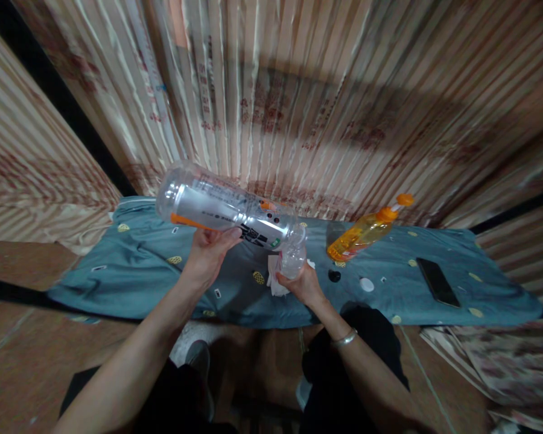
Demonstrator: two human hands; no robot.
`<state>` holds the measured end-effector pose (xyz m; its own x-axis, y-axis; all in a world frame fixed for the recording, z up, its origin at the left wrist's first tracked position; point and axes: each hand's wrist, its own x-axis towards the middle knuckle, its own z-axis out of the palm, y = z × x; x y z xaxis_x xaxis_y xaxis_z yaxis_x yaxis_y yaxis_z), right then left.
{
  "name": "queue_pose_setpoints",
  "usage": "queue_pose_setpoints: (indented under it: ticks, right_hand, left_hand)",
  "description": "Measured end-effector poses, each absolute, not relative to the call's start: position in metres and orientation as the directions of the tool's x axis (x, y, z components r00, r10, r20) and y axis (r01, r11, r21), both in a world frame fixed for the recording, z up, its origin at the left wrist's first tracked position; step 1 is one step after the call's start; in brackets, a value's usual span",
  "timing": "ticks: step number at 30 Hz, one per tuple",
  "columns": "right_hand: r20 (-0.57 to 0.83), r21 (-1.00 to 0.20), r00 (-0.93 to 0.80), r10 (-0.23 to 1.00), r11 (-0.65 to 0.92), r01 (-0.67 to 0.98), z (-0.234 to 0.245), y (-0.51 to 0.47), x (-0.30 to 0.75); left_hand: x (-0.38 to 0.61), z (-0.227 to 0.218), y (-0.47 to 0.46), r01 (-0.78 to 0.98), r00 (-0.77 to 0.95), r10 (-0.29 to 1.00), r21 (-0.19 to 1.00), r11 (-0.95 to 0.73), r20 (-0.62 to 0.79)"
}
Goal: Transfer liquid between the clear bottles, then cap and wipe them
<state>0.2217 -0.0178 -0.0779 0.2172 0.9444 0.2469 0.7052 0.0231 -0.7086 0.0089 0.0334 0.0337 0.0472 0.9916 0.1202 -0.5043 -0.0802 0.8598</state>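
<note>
A large clear plastic bottle with a silver and orange label lies tilted in the air, its neck lower and to the right. My left hand is closed round its underside, thumb on the label. My right hand grips a smaller clear plastic bottle at the large bottle's neck end. The two overlap there, and I cannot tell whether their mouths touch. No liquid can be made out in either. Below them, a pale tissue-like piece rests on the cloth, partly hidden by my right hand.
On the blue-green patterned cloth are a black cap, a white cap and a phone. An orange pump bottle with amber liquid leans to the right. Pleated curtains hang behind.
</note>
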Motion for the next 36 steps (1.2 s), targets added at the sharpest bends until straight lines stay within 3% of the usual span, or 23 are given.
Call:
queue_pose_setpoints:
  ticks: [36]
  right_hand:
    - [0.205,-0.725,0.244,0.948,-0.021,0.689,-0.074,-0.018,0.221]
  left_hand:
    - [0.012,0.042,0.031,-0.456,0.045,0.982,0.878,-0.144,0.185]
